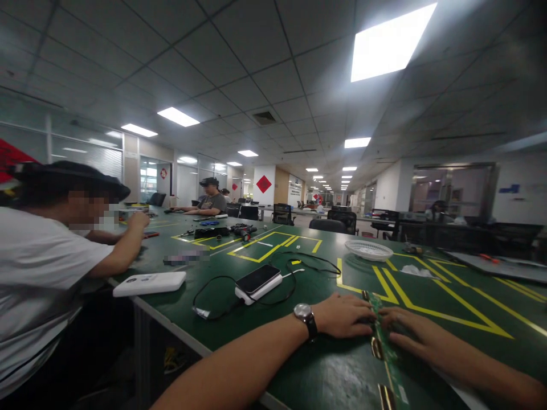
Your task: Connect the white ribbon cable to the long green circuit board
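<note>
A long, narrow green circuit board point(388, 361) with gold-coloured metallic pieces along its left edge runs toward me over the green table point(325, 370). My left hand point(345, 316), with a watch point(304, 313) on its wrist, has its fingers bent against the board's left edge near the far end. From the other side, my right hand point(412, 330) grips the board's right edge, its thumb lower than its fingers. Part of the fingertips is hidden at the board. Left of my hands, a dark-screened phone point(258, 279) lies on a white block with a black cable around it.
A white power bank-like block point(149, 283) lies by the left table edge, beside a co-worker in a white shirt point(47, 273). Farther off are a white basket point(368, 249), black tools point(243, 230), crumpled plastic point(416, 271) and yellow tape lines. Another person sits at the far end.
</note>
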`<state>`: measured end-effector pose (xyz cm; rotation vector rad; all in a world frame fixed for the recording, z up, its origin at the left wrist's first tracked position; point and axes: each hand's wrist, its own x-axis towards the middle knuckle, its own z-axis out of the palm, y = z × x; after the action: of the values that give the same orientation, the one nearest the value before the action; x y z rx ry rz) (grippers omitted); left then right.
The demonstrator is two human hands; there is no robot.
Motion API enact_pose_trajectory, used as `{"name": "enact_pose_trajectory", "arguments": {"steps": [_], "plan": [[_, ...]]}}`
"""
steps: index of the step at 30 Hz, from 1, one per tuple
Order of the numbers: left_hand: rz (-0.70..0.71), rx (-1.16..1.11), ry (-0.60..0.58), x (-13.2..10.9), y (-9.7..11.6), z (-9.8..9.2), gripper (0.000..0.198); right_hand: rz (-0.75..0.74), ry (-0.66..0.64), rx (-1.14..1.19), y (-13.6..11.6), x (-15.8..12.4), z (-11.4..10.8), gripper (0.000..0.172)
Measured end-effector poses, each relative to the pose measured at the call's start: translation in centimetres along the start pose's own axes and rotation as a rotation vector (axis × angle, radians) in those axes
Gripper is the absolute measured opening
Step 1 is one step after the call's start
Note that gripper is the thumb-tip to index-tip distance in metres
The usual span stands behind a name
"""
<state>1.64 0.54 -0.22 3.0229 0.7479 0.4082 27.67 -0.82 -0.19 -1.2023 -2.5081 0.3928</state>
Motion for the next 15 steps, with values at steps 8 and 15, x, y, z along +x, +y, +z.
{"name": "enact_pose_trajectory", "arguments": {"steps": [8, 15], "plan": [[0.041, -0.072, -0.102, 0.1, 0.1, 0.0, 0.047, 0.416, 0.184, -0.284, 7.8, -2.4, -2.8, 0.046], [0.023, -0.047, -0.087, 0.3, 0.1, 0.1, 0.046, 0.294, 0.118, -0.221, 6.9, -2.1, -1.0, 0.037]]}}
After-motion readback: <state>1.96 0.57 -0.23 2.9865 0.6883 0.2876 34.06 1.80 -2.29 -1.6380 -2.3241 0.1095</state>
